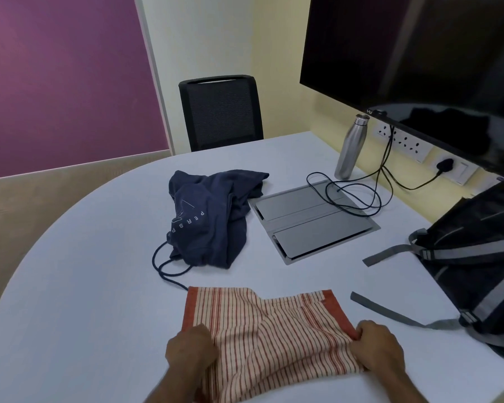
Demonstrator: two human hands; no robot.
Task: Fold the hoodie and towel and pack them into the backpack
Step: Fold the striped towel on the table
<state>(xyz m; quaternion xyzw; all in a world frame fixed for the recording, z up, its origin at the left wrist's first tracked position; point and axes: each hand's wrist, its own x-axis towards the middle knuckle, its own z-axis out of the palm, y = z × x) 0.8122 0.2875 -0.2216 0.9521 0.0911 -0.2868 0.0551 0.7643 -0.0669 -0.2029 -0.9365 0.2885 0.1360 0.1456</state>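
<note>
A cream towel with red stripes (pixel 262 324) lies rumpled on the white table (pixel 85 286) close to me. My left hand (pixel 191 350) grips its left side with curled fingers. Its right edge, near the orange border, is pinched by my right hand (pixel 378 350). A navy hoodie (pixel 213 216) sits crumpled beyond the towel, its drawcord trailing toward me. The black backpack with grey straps (pixel 477 257) stands at the right edge of the table; I cannot see its opening.
A grey cable hatch (pixel 314 219) is set into the table behind the towel, with black cables (pixel 358 193) looped on it. A steel bottle (pixel 351 146) stands by the wall sockets. A large dark screen (pixel 419 53) hangs at right. A black chair (pixel 220 112) faces me.
</note>
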